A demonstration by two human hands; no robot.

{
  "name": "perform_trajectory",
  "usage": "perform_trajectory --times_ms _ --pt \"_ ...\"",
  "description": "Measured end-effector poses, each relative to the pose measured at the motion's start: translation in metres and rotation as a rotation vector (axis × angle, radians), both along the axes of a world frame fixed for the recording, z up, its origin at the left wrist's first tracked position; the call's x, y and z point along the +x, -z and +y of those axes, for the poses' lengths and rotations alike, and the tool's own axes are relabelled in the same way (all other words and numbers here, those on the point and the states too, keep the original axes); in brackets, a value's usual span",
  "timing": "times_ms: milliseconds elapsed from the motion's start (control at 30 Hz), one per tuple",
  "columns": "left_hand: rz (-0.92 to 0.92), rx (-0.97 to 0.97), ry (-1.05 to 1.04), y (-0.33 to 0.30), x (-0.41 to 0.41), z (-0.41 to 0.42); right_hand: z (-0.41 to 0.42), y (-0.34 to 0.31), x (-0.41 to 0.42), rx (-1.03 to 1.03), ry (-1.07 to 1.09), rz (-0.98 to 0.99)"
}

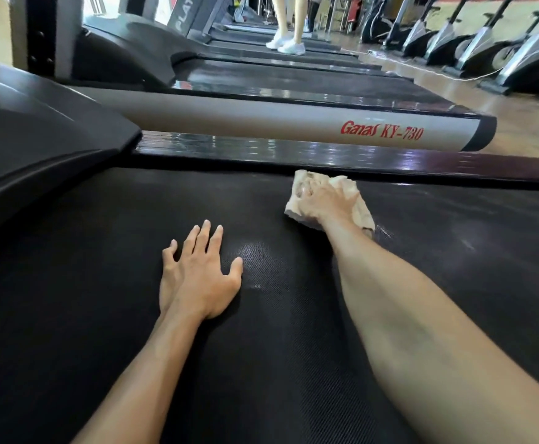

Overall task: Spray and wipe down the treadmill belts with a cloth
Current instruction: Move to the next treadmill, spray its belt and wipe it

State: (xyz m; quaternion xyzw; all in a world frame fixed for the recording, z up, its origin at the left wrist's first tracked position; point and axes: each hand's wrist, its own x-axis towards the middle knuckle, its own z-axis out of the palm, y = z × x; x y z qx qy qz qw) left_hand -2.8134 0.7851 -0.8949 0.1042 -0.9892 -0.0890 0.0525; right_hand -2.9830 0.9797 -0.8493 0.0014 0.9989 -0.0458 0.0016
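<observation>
I see my right hand (324, 200) pressed down on a crumpled beige cloth (306, 182), fingers (310, 190) gripping its folds on the black treadmill belt (101, 315). Just beyond those fingertips runs the glossy side rail (261, 152). My left hand (199, 277) lies flat on the belt, fingers (202, 238) spread, well apart from the cloth. Past the rail sits a grey treadmill frame (229, 120) lettered "Ganas KY-730".

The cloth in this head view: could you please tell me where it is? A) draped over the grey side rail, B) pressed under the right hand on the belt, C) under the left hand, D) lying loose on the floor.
B: the right hand presses the beige cloth onto the black treadmill belt, while the left hand lies flat and empty.
</observation>
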Motion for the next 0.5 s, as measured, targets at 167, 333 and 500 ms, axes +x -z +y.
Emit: perform_trajectory --times_ms 167,333,500 --pt "-0.014 0.008 -0.003 -0.001 0.000 -0.001 -0.077 0.022 0.010 -0.072 -0.347 -0.013" --pt "-0.015 0.012 0.009 -0.005 0.002 -0.002 -0.055 0.020 -0.004 -0.047 -0.471 -0.029" --pt "0.000 0.035 0.001 -0.002 0.002 -0.002 0.008 0.034 -0.001 -0.076 -0.139 -0.010"
